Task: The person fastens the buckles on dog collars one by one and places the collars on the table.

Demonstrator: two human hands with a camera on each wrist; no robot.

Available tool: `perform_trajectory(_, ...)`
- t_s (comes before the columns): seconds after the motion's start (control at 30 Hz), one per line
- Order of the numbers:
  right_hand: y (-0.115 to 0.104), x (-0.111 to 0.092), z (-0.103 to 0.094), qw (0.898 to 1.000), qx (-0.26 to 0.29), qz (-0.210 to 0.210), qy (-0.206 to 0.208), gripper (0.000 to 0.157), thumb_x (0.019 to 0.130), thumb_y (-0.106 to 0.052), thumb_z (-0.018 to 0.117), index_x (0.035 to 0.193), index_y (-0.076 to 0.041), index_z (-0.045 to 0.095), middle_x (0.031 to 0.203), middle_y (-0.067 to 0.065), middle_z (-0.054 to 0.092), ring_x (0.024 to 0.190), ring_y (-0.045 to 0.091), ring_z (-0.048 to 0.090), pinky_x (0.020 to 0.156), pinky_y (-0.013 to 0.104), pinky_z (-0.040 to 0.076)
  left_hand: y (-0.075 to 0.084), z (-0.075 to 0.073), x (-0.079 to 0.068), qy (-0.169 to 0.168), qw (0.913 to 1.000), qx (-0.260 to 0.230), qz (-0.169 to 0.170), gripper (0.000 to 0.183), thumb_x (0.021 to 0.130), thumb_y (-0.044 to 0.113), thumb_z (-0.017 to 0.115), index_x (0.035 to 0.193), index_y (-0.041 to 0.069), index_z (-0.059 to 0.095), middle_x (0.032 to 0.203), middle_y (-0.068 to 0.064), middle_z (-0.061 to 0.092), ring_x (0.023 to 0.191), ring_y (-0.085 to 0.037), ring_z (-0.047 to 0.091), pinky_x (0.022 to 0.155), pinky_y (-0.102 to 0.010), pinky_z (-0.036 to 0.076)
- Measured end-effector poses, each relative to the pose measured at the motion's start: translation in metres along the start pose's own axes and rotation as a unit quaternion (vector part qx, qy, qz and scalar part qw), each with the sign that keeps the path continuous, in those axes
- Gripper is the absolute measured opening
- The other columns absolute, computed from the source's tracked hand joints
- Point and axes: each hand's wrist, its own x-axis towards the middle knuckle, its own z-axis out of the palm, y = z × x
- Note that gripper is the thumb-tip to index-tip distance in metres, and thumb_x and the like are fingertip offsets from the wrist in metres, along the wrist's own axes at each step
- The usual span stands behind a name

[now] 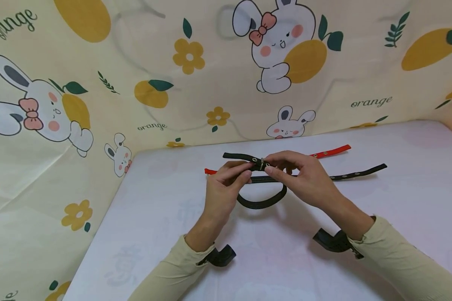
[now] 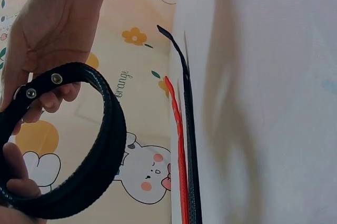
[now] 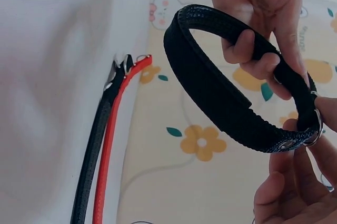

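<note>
Your left hand and right hand pinch a looped black strap. They partly hide a long red strap and straight black strap.

A white work surface occupies the near area. A cream backdrop borders its far and left edges. Backdrop print: white rabbits, yellow flowers, oranges, green leaves, "orange" lettering. Lighting: diffuse; soft shadows on the work surface.

Red strap — middle mostly hidden behind fingers — head view.
</note>
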Motion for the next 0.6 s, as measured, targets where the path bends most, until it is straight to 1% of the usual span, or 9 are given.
perform_trajectory(0.23, 0.0009, 0.0001, 0.0015, 1.000, -0.005, -0.004, 0.005, 0.021, 0.093, -0.035, 0.070, 0.112, -0.027, 0.073, 0.092, -0.004, 0.071, 0.083, 0.015, 0.058, 0.064, 0.027, 0.044, -0.0004, -0.0014, -0.0002, -0.006, 1.0000, 0.006, 0.005, 0.025, 0.091, -0.002, 0.067, 0.115, -0.009, 0.070, 0.118, -0.019, 0.063, 0.092, -0.011, 0.063, 0.079, -0.018, 0.054)
perform_trajectory(0.4, 0.0006, -0.0004, 0.0011, 1.000, -0.012, -0.008, 0.003, 0.020, 0.091, -0.034, 0.072, 0.110, -0.027, 0.073, 0.089, -0.005, 0.071, 0.081, 0.014, 0.057, 0.064, 0.027, 0.043, 0.0001, -0.0013, -0.0005, -0.002, 0.9997, 0.023, 0.003, 0.024, 0.091, -0.004, 0.065, 0.114, -0.008, 0.071, 0.116, -0.019, 0.062, 0.104, -0.012, 0.061, 0.083, -0.018, 0.051)
perform_trajectory(0.43, 0.0003, -0.0005, 0.0008, 1.000, -0.013, -0.008, 0.003, 0.019, 0.091, -0.034, 0.073, 0.109, -0.028, 0.073, 0.089, -0.005, 0.071, 0.081, 0.013, 0.057, 0.064, 0.026, 0.043, 0.0006, -0.0012, -0.0004, -0.002, 0.9997, 0.023, 0.000, 0.024, 0.091, -0.004, 0.065, 0.114, -0.008, 0.071, 0.115, -0.018, 0.062, 0.107, -0.012, 0.060, 0.085, -0.019, 0.050)
perform_trajectory(0.5, -0.0003, -0.0008, 0.0002, 1.000, -0.014, -0.012, 0.005, 0.018, 0.090, -0.034, 0.074, 0.108, -0.028, 0.074, 0.088, -0.005, 0.070, 0.081, 0.012, 0.057, 0.064, 0.026, 0.042, 0.0026, -0.0014, -0.0002, -0.004, 0.9997, 0.016, -0.016, 0.023, 0.093, -0.004, 0.063, 0.114, -0.008, 0.070, 0.113, -0.011, 0.063, 0.110, -0.013, 0.058, 0.088, -0.021, 0.050)
perform_trajectory(0.6, -0.0012, -0.0017, -0.0004, 1.000, -0.011, -0.017, 0.011, 0.016, 0.089, -0.032, 0.075, 0.105, -0.030, 0.075, 0.086, -0.006, 0.069, 0.081, 0.011, 0.055, 0.066, 0.025, 0.041, 0.0076, -0.0022, 0.0004, -0.007, 0.9986, -0.015, -0.050, 0.024, 0.096, 0.003, 0.059, 0.113, -0.011, 0.069, 0.106, 0.000, 0.065, 0.106, -0.012, 0.057, 0.084, -0.022, 0.046)
